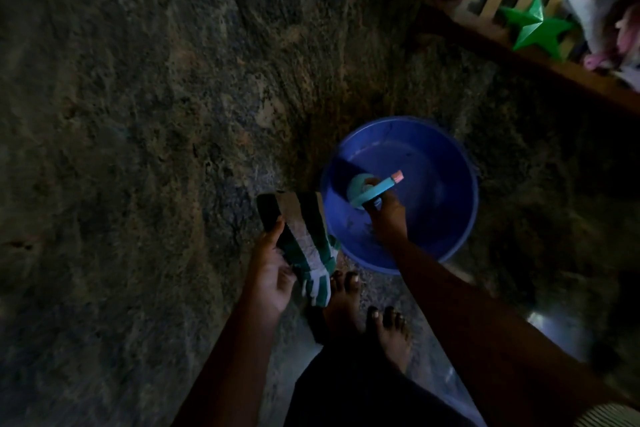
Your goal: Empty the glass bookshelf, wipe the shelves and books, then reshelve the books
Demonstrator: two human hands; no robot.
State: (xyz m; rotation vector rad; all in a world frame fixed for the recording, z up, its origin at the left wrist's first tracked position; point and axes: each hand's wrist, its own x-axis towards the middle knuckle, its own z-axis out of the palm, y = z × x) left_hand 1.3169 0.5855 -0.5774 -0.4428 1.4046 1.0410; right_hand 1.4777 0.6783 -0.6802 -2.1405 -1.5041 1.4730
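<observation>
Single view: head-worn wide-angle camera. Faces steeply down onto mottled dark floor (138, 114). Round blue plastic basin (440, 184) right of centre, near. Person's bare feet (391, 333) just below basin, toward bottom edge.

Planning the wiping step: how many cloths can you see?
1: a green-striped cloth held in the left hand, just left of the blue basin. Fabric heaped at top right is too blurred to tell.

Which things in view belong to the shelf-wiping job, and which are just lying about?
For the job: green-and-white striped cloth, held in the left hand; round blue plastic basin; teal plastic long-handled scoop, gripped by the right hand over the basin.
Lying about: green plastic star; slatted wooden frame; heaped clothes behind it.
</observation>
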